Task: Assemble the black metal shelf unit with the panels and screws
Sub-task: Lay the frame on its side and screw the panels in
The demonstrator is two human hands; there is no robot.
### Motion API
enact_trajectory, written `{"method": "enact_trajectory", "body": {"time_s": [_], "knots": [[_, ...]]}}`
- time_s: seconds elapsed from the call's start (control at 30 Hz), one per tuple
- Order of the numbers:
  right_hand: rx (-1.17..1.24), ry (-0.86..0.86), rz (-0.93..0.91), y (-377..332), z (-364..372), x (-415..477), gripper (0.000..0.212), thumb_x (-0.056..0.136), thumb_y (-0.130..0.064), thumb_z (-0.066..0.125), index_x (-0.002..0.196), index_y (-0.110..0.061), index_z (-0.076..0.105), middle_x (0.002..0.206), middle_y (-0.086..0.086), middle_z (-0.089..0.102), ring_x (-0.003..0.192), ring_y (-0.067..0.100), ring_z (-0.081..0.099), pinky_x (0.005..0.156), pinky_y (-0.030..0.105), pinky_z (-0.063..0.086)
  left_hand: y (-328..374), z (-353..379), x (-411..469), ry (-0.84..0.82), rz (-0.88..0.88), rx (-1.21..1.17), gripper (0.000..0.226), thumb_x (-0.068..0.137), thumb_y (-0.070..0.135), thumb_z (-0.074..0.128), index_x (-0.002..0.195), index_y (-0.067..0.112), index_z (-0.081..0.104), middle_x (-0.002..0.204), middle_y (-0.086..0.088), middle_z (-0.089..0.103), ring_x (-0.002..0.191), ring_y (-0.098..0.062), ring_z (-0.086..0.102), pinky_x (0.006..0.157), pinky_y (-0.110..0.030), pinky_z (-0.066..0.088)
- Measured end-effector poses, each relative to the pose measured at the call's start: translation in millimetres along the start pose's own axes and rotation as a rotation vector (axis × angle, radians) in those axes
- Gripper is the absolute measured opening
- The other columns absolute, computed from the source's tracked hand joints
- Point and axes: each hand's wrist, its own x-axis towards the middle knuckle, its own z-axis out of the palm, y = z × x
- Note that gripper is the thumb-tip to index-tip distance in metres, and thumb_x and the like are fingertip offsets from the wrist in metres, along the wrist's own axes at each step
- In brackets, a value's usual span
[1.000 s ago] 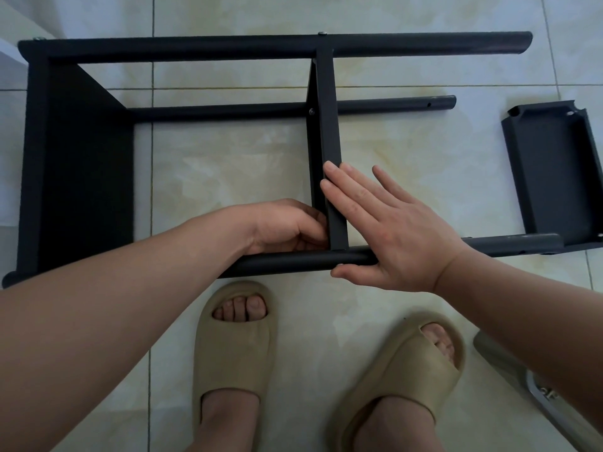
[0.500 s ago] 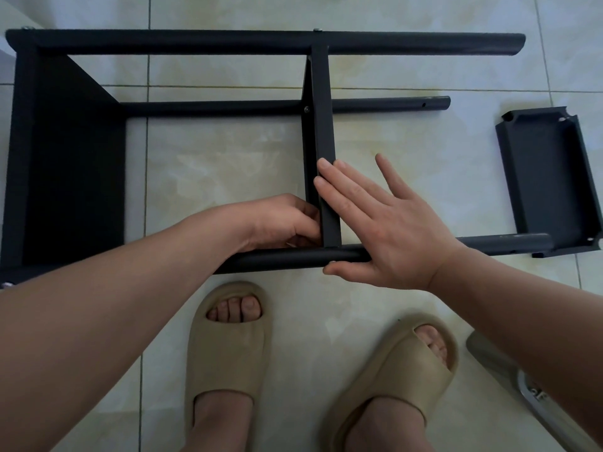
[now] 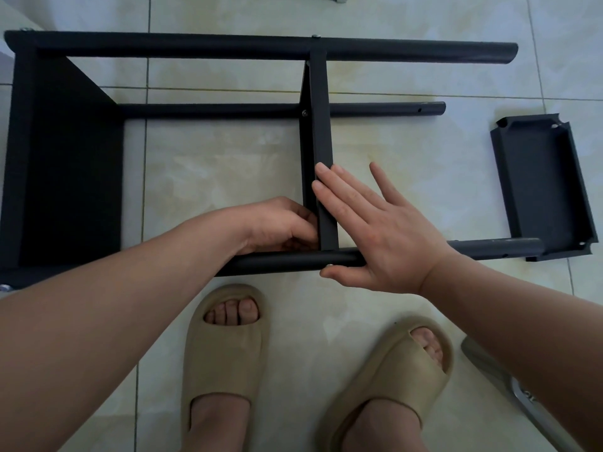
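Note:
The black metal shelf frame (image 3: 228, 47) lies on its side on the tiled floor. A middle panel (image 3: 321, 132) stands between its tubes, and an end panel (image 3: 65, 164) is fixed at the left. My right hand (image 3: 375, 230) lies flat, fingers straight, against the middle panel's right face, with the thumb under the near tube (image 3: 287, 261) by a small screw head (image 3: 329, 265). My left hand (image 3: 280, 226) is curled at the joint of the middle panel and the near tube; what its fingers pinch is hidden. A loose black panel (image 3: 545, 187) lies at the right, touching the near tube's end.
My two feet in beige slippers (image 3: 225, 350) stand just in front of the near tube. A grey metal object (image 3: 509, 383) lies at the lower right, partly behind my right forearm. Open floor tiles lie inside the frame and beyond its far tube.
Both hands keep their places at the joint. The right hand's little finger has spread a bit wider. The view has shifted slightly.

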Motion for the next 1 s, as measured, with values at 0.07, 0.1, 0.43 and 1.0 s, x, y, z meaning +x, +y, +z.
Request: {"method": "enact_trajectory", "body": {"time_s": [0.07, 0.1, 0.43, 1.0], "knots": [[0.000, -0.003, 0.000, -0.1, 0.2, -0.2, 0.098, 0.091, -0.072, 0.043, 0.158, -0.002, 0.024, 0.168, 0.012, 0.015, 0.155, 0.027, 0.016, 0.122, 0.061, 0.018, -1.0, -0.7, -0.2, -0.009, 0.000, -0.013, 0.013, 0.088, -0.010, 0.055, 0.096, -0.001, 0.060, 0.083, -0.019, 0.056, 0.066, -0.023, 0.056, 0.058, -0.024, 0.048], [0.000, -0.003, 0.000, -0.1, 0.4, -0.3, 0.099, 0.091, -0.072, 0.043, 0.159, -0.002, 0.024, 0.168, 0.012, 0.014, 0.155, 0.027, 0.015, 0.122, 0.061, 0.018, -1.4, -1.0, -0.1, -0.013, 0.002, -0.027, 0.013, 0.088, -0.011, 0.054, 0.096, -0.001, 0.060, 0.083, -0.019, 0.056, 0.066, -0.023, 0.057, 0.058, -0.023, 0.049], [0.013, 0.008, 0.001, -0.2, 1.4, -0.2, 0.098, 0.091, -0.071, 0.043, 0.159, -0.003, 0.024, 0.168, 0.011, 0.014, 0.156, 0.026, 0.015, 0.122, 0.059, 0.018, -4.4, -6.2, 4.1, -0.119, -0.012, -0.148, 0.020, 0.091, -0.013, 0.051, 0.090, 0.003, 0.063, 0.075, -0.010, 0.066, 0.066, -0.018, 0.066, 0.063, -0.024, 0.054], [0.019, 0.007, 0.006, 0.0, 2.2, 0.1, 0.098, 0.091, -0.071, 0.044, 0.159, -0.003, 0.024, 0.168, 0.011, 0.014, 0.156, 0.026, 0.015, 0.123, 0.057, 0.019, -4.5, -8.4, 6.7, -0.105, -0.029, -0.113, 0.015, 0.091, -0.012, 0.053, 0.098, 0.000, 0.059, 0.084, -0.017, 0.060, 0.069, -0.021, 0.064, 0.065, -0.024, 0.056]]}}
